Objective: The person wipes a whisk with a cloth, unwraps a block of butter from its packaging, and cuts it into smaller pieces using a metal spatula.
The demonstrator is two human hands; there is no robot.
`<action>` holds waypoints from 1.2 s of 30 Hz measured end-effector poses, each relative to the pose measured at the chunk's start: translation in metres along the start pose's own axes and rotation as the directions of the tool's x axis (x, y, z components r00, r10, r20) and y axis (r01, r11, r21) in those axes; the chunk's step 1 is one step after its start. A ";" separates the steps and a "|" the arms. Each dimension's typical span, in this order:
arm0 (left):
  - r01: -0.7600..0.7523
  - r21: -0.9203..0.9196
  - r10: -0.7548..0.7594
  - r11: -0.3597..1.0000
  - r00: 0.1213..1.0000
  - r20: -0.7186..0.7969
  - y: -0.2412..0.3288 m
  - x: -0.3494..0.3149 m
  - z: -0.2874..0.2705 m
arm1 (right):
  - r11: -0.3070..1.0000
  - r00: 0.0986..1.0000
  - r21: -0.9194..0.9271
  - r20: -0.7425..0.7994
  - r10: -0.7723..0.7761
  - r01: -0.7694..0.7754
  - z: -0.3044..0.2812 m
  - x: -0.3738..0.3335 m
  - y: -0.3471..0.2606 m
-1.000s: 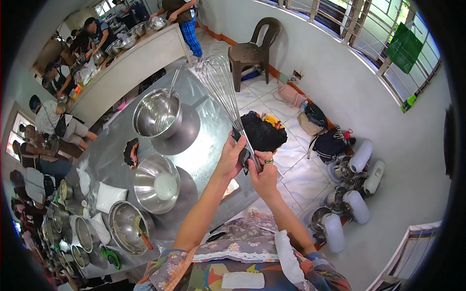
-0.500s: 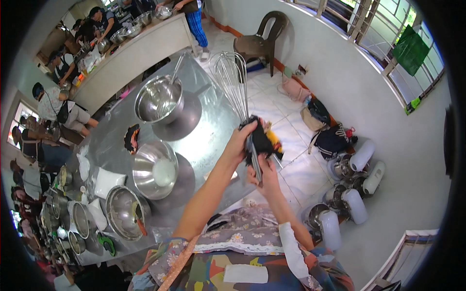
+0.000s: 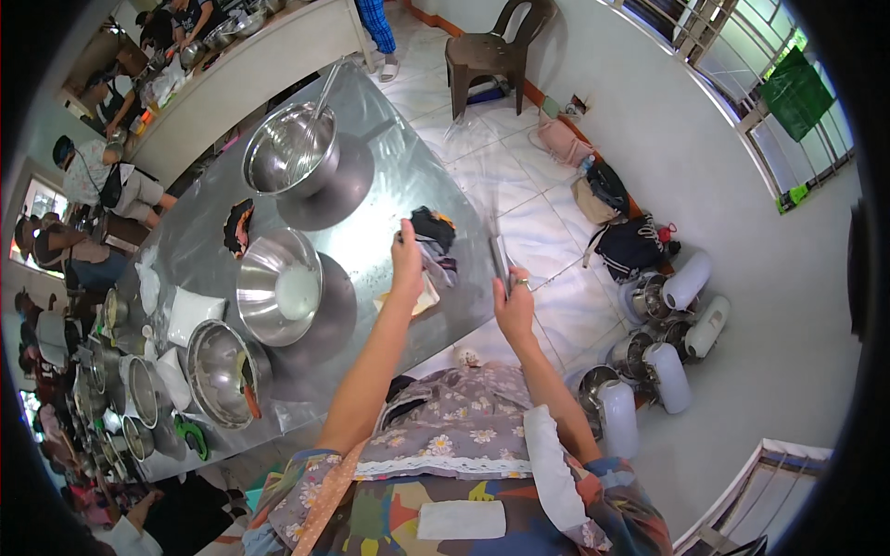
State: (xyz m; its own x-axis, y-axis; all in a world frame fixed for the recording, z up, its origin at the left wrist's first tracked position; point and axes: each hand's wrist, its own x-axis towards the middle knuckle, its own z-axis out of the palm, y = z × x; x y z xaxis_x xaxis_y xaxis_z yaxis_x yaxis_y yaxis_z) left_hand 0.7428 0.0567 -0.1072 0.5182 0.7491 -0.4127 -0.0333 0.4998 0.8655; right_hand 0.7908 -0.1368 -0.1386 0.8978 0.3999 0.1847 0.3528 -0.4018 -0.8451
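Whisk (image 3: 502, 256) in the right hand (image 3: 514, 301) and dark cloth (image 3: 433, 232) in the left hand (image 3: 406, 264), a person in a daisy-print apron (image 3: 454, 422) stands at a metal table (image 3: 385, 148), seen from the head camera. The hands are well apart, each closed on its load: the right around the handle, the whisk pointing away past the table's right edge, its wires a mere blur against the floor tiles; the left, thumb up, around the cloth, bunched above the near right corner. Whether the cloth touches the table cannot be told. The whisk is probably light, with a stiff, smooth handle that could slip if wet and springy wires best left free; the handle is the place to grip. The cloth should be soft and limp, easiest gathered in a fist. Close by the cloth lies a pale flat item (image 3: 424, 298), partly covered. To the left, a steel bowl (image 3: 258, 287) with white contents is the nearest obstacle to that hand; beyond it sit a bowl (image 3: 262, 157) bearing a second whisk (image 3: 326, 90), a smeared bowl (image 3: 209, 366) and a white packet (image 3: 195, 313). White stand mixers (image 3: 667, 375) line the wall at right, well clear of both hands.
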 end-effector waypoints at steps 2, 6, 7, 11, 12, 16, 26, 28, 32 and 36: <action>0.006 -0.066 -0.006 0.998 1.000 -0.010 0.007 0.000 -0.011 | 0.969 0.984 -0.248 0.167 0.061 -0.018 0.010 -0.013 0.024; 0.015 -0.069 -0.020 0.997 0.998 -0.063 0.013 -0.004 -0.037 | 0.984 0.985 -0.178 0.166 0.050 -0.020 0.007 -0.024 0.002; 0.016 -0.068 -0.020 0.998 0.998 -0.063 0.014 -0.004 -0.037 | 0.992 0.993 -0.122 0.114 -0.003 0.017 0.004 -0.024 0.002; 0.011 -0.148 -0.013 0.989 1.000 -0.015 0.017 -0.003 -0.038 | 0.958 0.989 -0.284 0.148 0.014 0.029 -0.005 -0.025 0.038; 0.019 -0.151 -0.017 0.988 1.000 0.017 0.019 -0.001 -0.039 | 0.969 0.990 -0.249 0.141 0.028 0.008 -0.005 -0.026 0.043; 0.024 -0.189 -0.019 0.982 0.999 0.027 0.022 0.001 -0.036 | 0.993 0.998 -0.120 0.063 0.016 -0.009 -0.001 -0.027 0.034; 0.137 -0.123 -0.130 0.983 0.990 0.063 0.007 -0.015 -0.025 | 0.979 0.991 -0.203 0.132 0.001 0.026 -0.002 -0.048 0.055; 0.122 -0.138 -0.112 0.983 0.991 0.080 0.006 -0.011 -0.025 | 0.986 0.994 -0.162 0.110 -0.011 0.029 -0.002 -0.049 0.056; 0.131 -0.173 -0.116 0.976 0.989 0.096 0.005 -0.017 -0.021 | 0.973 0.995 -0.228 0.103 -0.008 0.031 -0.008 -0.045 0.056; 0.134 -0.136 -0.118 0.982 0.986 0.118 0.011 -0.024 -0.014 | 1.000 0.997 -0.023 0.070 -0.011 0.013 -0.022 -0.041 0.032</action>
State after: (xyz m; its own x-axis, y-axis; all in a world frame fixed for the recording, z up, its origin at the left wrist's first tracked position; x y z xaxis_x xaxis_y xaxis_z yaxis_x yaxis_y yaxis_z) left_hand 0.7184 0.0502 -0.0914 0.6157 0.6285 -0.4754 -0.0800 0.6500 0.7557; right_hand 0.7708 -0.1846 -0.1622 0.8731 0.4612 0.1580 0.3701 -0.4159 -0.8307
